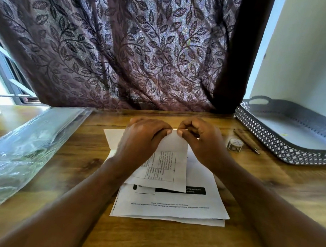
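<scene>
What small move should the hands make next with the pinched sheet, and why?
Probably press the pinched edge flat and smooth it outward into a crease. The left hand and right hand pinch the far edge of the printed sheet at its middle; its near edge lies loose over the paper stack.

Papers (171, 203) lie mid-table (267, 191), bag (28, 148) left, tray (287, 135) right.

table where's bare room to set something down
The table is bare between the bag and the papers, and right of the papers, nearer than the tape, pen and tray. Crowded in the middle, where the left hand and right hand pinch a sheet.
</scene>
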